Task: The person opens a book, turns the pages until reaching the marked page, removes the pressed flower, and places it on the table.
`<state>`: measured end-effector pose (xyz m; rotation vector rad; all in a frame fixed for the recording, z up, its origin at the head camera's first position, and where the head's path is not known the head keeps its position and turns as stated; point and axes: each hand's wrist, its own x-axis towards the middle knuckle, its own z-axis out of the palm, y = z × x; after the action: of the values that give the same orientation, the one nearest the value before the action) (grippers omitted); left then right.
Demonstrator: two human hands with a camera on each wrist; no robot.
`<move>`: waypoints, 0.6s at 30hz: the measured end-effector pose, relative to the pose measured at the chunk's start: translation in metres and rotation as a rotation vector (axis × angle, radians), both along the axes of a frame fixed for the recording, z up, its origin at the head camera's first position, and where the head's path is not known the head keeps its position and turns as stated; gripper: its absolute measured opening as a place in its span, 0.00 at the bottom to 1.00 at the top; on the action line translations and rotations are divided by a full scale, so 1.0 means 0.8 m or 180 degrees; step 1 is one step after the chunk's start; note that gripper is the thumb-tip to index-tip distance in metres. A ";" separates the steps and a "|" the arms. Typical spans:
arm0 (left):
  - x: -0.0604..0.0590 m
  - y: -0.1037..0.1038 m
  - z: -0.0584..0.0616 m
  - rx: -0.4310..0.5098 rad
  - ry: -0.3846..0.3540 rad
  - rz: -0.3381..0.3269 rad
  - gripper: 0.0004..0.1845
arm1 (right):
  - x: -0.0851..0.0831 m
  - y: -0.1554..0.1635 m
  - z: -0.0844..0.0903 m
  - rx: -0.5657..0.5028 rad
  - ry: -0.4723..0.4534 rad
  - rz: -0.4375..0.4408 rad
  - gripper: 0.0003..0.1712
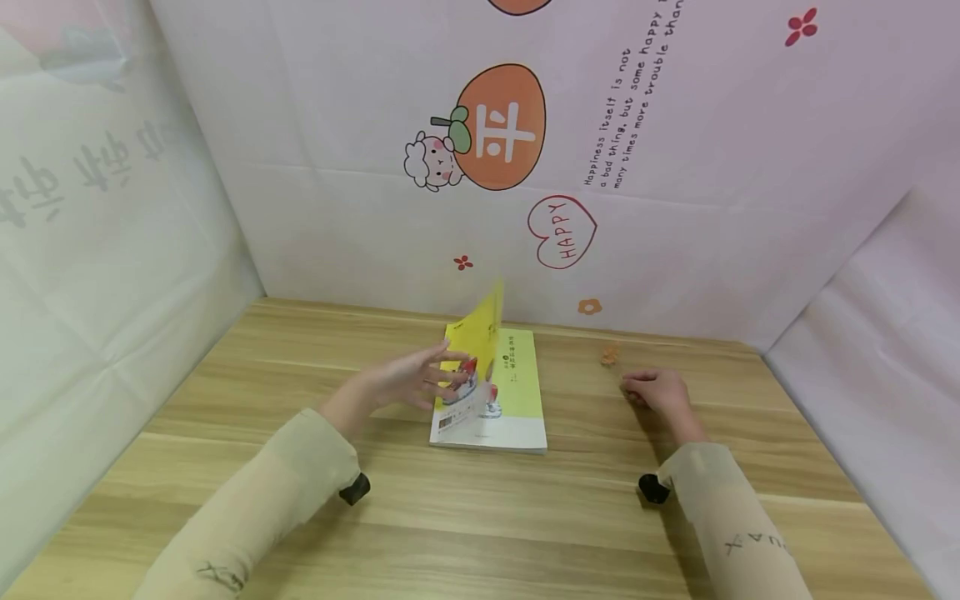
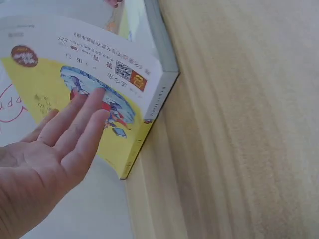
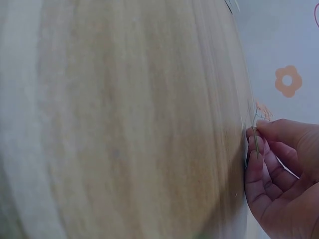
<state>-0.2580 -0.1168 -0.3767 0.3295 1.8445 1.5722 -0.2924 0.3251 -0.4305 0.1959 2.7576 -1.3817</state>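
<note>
Lifting the book's (image 1: 491,400) yellow cover (image 1: 480,358) with flat, straight fingers (image 2: 82,119), the left hand (image 1: 408,379) has it standing about half open, not yet laid flat, while the right hand (image 1: 656,390) rests curled on the desk (image 1: 525,517), pinching a thin stalk (image 3: 256,142).

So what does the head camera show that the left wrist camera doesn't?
Only the head view shows the right hand resting curled on the wooden table, both sleeves, and the printed backdrop with its HAPPY heart. Only the left wrist view shows the book's spine and the small print and barcode on its lifted cover. Both show the left hand, fingers straight, against the raised cover of the yellow book.
</note>
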 end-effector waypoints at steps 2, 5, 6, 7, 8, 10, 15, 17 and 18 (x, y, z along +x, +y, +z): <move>0.002 0.002 -0.004 -0.0216 -0.0025 -0.0018 0.35 | 0.001 0.000 0.002 0.0001 -0.0022 -0.0009 0.17; 0.004 0.005 -0.008 -0.0515 0.0008 -0.0007 0.36 | 0.004 -0.002 0.006 0.0044 -0.0013 -0.0006 0.17; 0.004 0.006 -0.009 -0.0592 0.0040 -0.0029 0.36 | 0.004 -0.003 0.008 0.0062 -0.0006 -0.0023 0.17; 0.005 0.007 -0.009 -0.0680 0.0097 -0.0069 0.36 | 0.005 -0.004 0.009 0.0086 0.0001 -0.0022 0.17; 0.005 0.008 -0.009 -0.0794 0.0184 -0.0134 0.35 | 0.005 -0.004 0.010 0.0105 0.0006 -0.0023 0.17; 0.007 0.011 -0.009 -0.0992 0.0385 -0.0308 0.33 | 0.006 -0.005 0.011 0.0142 0.0013 -0.0015 0.17; 0.011 0.022 -0.008 -0.1385 0.0932 -0.0615 0.29 | 0.005 -0.004 0.011 0.0226 0.0001 0.0025 0.17; 0.014 0.026 -0.007 -0.1497 0.1133 -0.0643 0.28 | 0.004 -0.004 0.010 0.0257 0.0010 0.0041 0.17; 0.016 0.028 -0.006 -0.1545 0.1233 -0.0657 0.27 | 0.003 -0.004 0.010 0.0265 0.0016 0.0057 0.17</move>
<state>-0.2451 -0.0944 -0.3816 0.6048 2.3265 0.9244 -0.2897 0.3222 -0.4225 0.1710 2.8162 -1.2661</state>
